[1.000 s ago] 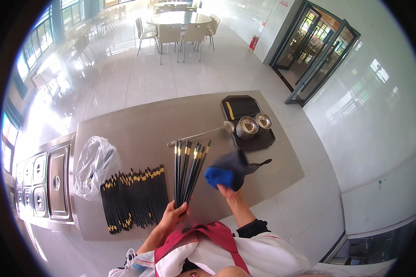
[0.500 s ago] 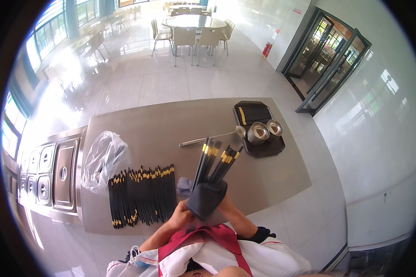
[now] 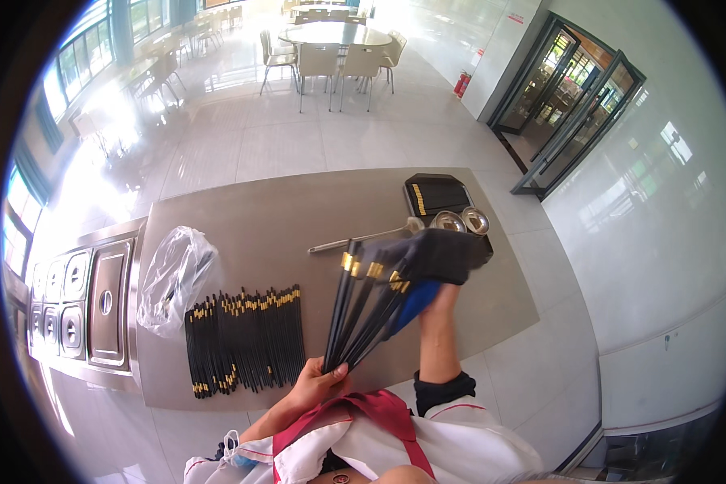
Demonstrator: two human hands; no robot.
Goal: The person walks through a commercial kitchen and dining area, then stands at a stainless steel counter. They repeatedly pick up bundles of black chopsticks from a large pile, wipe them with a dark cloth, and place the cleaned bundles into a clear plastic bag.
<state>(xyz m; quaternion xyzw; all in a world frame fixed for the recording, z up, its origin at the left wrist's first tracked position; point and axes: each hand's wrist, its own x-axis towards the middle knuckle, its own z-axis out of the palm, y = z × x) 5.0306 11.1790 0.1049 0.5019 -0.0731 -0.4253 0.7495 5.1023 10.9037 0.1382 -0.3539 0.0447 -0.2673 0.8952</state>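
My left hand (image 3: 316,384) is closed round the lower ends of a bundle of black chopsticks (image 3: 348,310) with gold bands. Their upper parts fan out above the table. My right hand (image 3: 444,300) grips a dark grey cloth (image 3: 446,254), which covers part of the right-hand chopsticks. A bright blue patch shows beneath the cloth, near the right hand. Most of the right hand's fingers are hidden behind the cloth. To the left, a wide row of black-and-gold chopsticks (image 3: 246,347) lies side by side on the steel table (image 3: 379,190).
A dark tray (image 3: 440,179) at the far right carries black chopsticks and stacked metal bowls (image 3: 476,220). Beside it lies a ladle (image 3: 347,244). A clear plastic bag (image 3: 177,274) rests on the left, near lidded steel food pans (image 3: 111,302). Tables and chairs stand beyond.
The cloth was wrapped round the bundle's lower part. My right hand has carried it up and to the right, baring the lower chopsticks, which my left hand still holds.
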